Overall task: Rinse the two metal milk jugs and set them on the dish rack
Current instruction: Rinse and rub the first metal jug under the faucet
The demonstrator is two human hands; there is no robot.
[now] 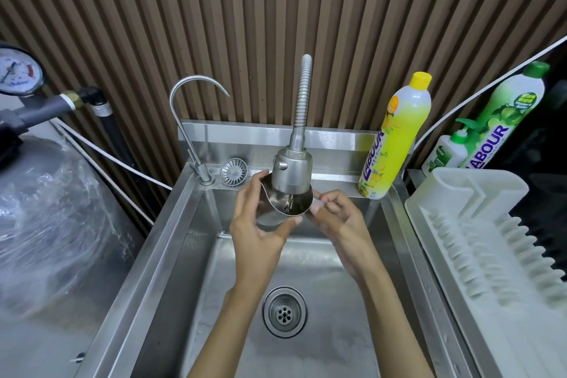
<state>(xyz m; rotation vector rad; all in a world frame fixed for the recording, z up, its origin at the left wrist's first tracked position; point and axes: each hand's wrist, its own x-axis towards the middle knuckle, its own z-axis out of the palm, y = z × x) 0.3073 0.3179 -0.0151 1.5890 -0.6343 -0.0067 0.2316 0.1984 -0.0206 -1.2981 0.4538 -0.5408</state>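
One metal milk jug [283, 202] sits directly under the flexible spray tap head [292, 170], and water runs into its open mouth. My left hand [259, 224] wraps around the jug's body from the left, thumb below the rim. My right hand [336, 218] grips the jug's handle on the right side with curled fingers. Both hands hold the jug above the steel sink basin [214, 270]. The white plastic dish rack [478, 239] stands to the right of the sink with nothing on it. I see no second jug.
A thin gooseneck tap [190, 120] and a loose strainer [233, 172] sit at the sink's back left. Yellow [395, 138] and green [497, 113] detergent bottles and a small soap pump bottle [445, 150] stand at back right. A tank with pressure gauge [17, 70] is at left. The drain [284, 311] lies below.
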